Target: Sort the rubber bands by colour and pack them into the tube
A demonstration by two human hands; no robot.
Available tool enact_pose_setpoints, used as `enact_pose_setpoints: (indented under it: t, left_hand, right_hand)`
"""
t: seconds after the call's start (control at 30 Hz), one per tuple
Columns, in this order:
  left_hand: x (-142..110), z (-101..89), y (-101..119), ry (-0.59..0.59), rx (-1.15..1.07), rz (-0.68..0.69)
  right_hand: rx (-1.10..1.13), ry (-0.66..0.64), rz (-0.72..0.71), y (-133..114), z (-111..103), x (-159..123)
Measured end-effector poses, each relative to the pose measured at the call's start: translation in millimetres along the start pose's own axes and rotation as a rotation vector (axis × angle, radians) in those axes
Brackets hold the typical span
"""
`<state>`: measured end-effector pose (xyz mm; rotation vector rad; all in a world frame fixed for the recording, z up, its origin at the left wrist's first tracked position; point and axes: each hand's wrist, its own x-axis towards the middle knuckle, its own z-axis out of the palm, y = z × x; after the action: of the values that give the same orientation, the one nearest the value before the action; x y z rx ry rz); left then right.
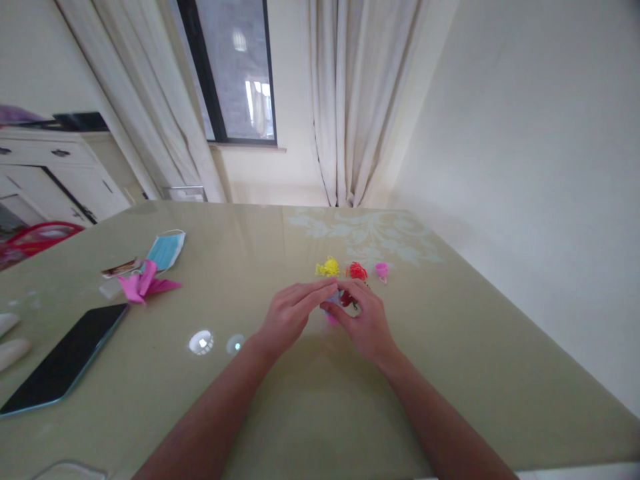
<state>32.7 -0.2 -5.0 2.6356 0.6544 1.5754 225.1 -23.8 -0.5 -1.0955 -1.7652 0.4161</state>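
Observation:
Between my two hands is a small translucent bluish object [333,298] with a pink bottom part [332,320]; fingers hide most of it, and its kind is unclear. My left hand [296,308] has its fingers pressed together against the object's left side and top. From the right, my right hand [364,315] curls its thumb and fingers around it. Something dark red [346,298] shows inside the curl of the right hand. Just beyond lie a yellow stringy clump [329,267], a red stringy clump [357,271] and a tiny pink cup-shaped piece [382,271].
On the left of the glossy table [200,413] lie a black-screened phone [67,357], a pink folded-paper bird [145,283] and a blue face mask [167,251]. Two whitish rounded objects [11,340] sit at the left edge. A wall [540,167] borders the table's right side.

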Motion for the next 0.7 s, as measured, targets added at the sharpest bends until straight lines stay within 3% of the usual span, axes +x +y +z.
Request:
enact_pose_setpoints:
  t: [0.1,0.27,0.43,0.7]
  left_hand:
    - [-1,0.4,-3,0.011,-0.008,-0.025]
    - [-1,0.5,-5,0.020,-0.068,-0.139]
    - [5,2.1,1,0.022,-0.066,-0.092]
    - [-1,8.4,-2,-0.054,-0.019,-0.173]
  right_hand:
    - [0.037,0.003,0.018,3,-4,2]
    - [0.096,0.139,0.100,10,-11,5]
    - [0.079,0.096,0.115,8,-10,6]
    - [0.045,0.060,0.071,6,-6,4]
